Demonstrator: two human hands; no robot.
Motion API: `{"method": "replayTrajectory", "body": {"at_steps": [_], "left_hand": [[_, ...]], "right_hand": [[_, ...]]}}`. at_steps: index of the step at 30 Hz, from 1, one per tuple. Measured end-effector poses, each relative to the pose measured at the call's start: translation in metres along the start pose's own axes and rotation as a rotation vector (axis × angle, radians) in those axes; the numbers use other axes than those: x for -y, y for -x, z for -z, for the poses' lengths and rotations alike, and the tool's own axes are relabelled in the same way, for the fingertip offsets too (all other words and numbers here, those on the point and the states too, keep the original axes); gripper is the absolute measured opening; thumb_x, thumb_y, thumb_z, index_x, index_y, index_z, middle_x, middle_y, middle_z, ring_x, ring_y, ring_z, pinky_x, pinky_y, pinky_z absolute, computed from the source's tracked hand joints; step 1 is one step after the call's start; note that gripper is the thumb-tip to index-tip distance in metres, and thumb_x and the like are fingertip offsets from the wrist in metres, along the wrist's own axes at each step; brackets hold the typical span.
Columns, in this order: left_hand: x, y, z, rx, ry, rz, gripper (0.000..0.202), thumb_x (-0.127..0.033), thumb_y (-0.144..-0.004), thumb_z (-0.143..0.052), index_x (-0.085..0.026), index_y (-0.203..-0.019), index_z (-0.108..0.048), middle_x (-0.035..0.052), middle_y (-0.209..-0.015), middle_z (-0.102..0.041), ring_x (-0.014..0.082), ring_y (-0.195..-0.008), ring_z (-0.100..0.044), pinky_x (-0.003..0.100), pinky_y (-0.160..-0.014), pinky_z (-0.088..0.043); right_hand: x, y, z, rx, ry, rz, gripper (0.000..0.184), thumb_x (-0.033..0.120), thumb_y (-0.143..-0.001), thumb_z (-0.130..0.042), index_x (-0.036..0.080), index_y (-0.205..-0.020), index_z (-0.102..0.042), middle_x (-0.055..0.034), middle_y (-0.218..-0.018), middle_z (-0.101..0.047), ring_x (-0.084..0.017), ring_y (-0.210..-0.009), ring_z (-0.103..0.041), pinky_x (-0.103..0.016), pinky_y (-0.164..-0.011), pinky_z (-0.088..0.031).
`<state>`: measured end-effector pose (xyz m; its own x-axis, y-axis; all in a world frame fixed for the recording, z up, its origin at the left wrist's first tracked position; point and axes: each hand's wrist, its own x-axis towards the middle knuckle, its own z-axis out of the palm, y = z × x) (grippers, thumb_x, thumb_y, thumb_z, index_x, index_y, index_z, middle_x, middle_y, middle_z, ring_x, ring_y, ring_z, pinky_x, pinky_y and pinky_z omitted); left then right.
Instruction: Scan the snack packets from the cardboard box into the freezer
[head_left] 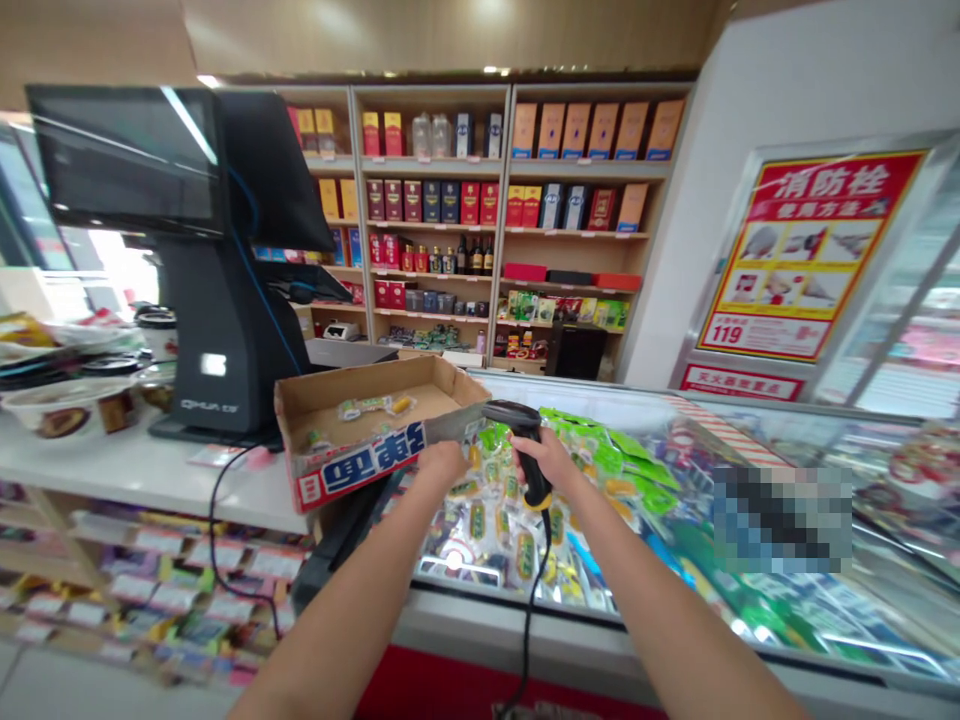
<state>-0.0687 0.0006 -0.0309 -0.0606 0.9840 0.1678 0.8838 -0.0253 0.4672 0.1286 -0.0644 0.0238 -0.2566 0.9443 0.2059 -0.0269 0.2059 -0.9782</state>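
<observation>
Barcode scanner (517, 420), gripped in the curled fingers of the right hand (549, 460), may slip if its cord (534, 590) snags; left hand (442, 463), fingers hidden, touches a cardboard tray (360, 465) that could tip.

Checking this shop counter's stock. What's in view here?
POS terminal: one, black, on white counter
cardboard tray: one, tan with blue and red print, above freezer edge
small packets: a few, green and yellow, in tray
glass-topped freezer: one, silver rim, front
green-and-yellow packets: many, inside freezer
boxed bottles: many, mostly red, blue and tan, on back shelves
fire hydrant poster: one, red and yellow, right wall
barcode scanner: one, black, in right hand
left hand: one, gripping tray
right hand: one, gripping scanner
</observation>
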Motion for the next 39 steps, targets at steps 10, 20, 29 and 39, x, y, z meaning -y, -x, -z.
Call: {"method": "replayTrajectory", "body": {"at_steps": [10,20,29,39], "left_hand": [[-0.013,-0.009,0.010,-0.007,0.564,0.035,0.024,-0.033,-0.063,-0.075,-0.018,-0.066,-0.056,0.0049,-0.062,-0.064,0.0273,-0.068,-0.069,0.035,-0.063,-0.053],[-0.018,-0.009,-0.040,0.094,1.337,-0.199,0.053,-0.040,-0.054,-0.084,-0.015,-0.096,-0.065,0.0012,-0.079,-0.068,0.0179,-0.072,-0.066,0.039,-0.073,-0.059],[-0.017,-0.012,-0.044,0.003,1.435,-0.120,0.058,-0.034,-0.049,-0.088,-0.013,-0.099,-0.067,0.0019,-0.075,-0.070,0.0202,-0.071,-0.067,0.041,-0.071,-0.059],[-0.019,-0.008,-0.038,0.023,1.391,-0.156,0.059,-0.037,-0.049,-0.087,-0.013,-0.100,-0.068,0.0029,-0.077,-0.071,0.0190,-0.070,-0.067,0.036,-0.068,-0.059]], "right_hand": [[-0.026,0.004,0.013,-0.071,-0.128,-0.011,0.028,0.043,-0.068,-0.068,0.017,-0.073,-0.059,0.0029,-0.052,-0.058,-0.012,-0.037,-0.053,-0.025,-0.038,-0.046],[-0.024,0.014,0.014,-0.005,-0.036,-0.035,0.024,0.040,-0.068,-0.067,0.017,-0.065,-0.058,0.0017,-0.050,-0.056,-0.013,-0.038,-0.054,-0.024,-0.038,-0.044],[-0.024,0.013,0.016,-0.033,-0.092,-0.005,0.030,0.042,-0.069,-0.066,0.017,-0.058,-0.057,0.0013,-0.047,-0.054,-0.012,-0.036,-0.052,-0.024,-0.038,-0.044],[-0.029,0.013,0.017,0.009,-0.080,-0.072,0.028,0.042,-0.069,-0.066,0.017,-0.063,-0.058,0.0008,-0.049,-0.057,-0.013,-0.038,-0.053,-0.025,-0.039,-0.044]]}}
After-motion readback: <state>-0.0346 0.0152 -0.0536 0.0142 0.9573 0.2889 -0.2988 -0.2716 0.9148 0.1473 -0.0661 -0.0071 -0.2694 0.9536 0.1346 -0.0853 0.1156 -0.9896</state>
